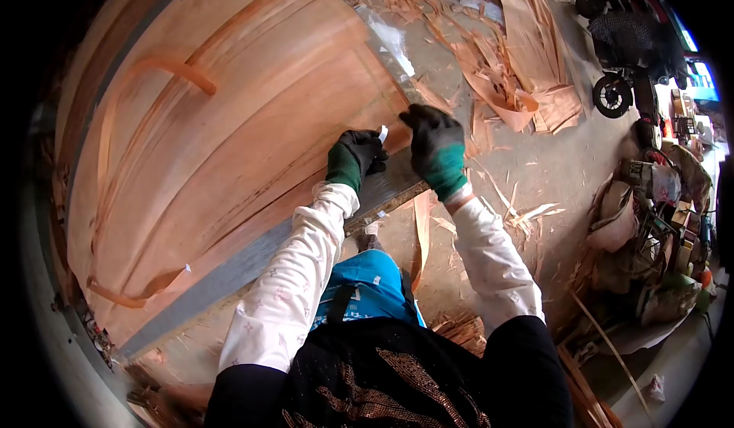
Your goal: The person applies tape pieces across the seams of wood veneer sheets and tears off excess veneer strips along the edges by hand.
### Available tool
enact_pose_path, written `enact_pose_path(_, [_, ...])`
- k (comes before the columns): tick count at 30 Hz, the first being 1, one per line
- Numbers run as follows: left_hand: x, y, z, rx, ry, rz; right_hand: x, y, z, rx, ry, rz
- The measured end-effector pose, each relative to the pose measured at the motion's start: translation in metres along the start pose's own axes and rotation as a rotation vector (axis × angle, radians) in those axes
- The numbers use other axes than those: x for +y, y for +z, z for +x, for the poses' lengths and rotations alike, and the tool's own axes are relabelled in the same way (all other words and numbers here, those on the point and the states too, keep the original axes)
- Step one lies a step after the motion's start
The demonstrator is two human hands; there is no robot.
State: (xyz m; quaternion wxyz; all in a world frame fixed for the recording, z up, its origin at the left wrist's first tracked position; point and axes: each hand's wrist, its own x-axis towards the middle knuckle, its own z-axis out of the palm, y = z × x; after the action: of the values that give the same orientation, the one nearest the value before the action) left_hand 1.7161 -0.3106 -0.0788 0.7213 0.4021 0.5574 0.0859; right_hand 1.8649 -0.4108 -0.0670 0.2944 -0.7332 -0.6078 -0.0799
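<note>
My left hand [355, 159], in a black and green work glove, is closed with a small white strip [383, 133] sticking up at its fingertips. My right hand [437, 149], gloved alike, hovers just right of it with curled fingers; anything inside them is hidden. Both hands are over the near right corner of a large stack of thin reddish-brown wood veneer sheets [298, 115]. A grey band [229, 290] runs along the stack's near edge. Curled veneer strips [180, 70] lie on top, and one loose strip [126, 298] has a white bit at its end.
Torn veneer pieces [501, 76] and splinters [531, 215] litter the concrete floor [535, 172] to the right. Farther right stand a motorbike [623, 61] and a heap of bags and clutter [657, 222]. A long thin stick [608, 344] lies at lower right.
</note>
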Motion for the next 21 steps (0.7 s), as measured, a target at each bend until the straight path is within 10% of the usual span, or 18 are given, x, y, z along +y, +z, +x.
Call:
enact_pose_path(6, [-0.016, -0.007, 0.02, -0.037, 0.1, -0.025, -0.017, 0.023, -0.022, -0.126, -0.208, -0.008])
enact_pose_path(14, [0.044, -0.033, 0.009, 0.311, 0.684, 1.387, -0.022, 0.04, -0.026, -0.146, -0.063, -0.008])
enact_pose_path(17, [0.068, -0.111, -0.049, 0.017, 0.264, 0.768, -0.018, 0.041, -0.03, -0.097, -0.254, -0.127])
enact_pose_path(21, [0.01, -0.194, -0.071, 0.145, -0.005, 0.3, -0.031, 0.027, -0.023, -0.14, -0.174, -0.091])
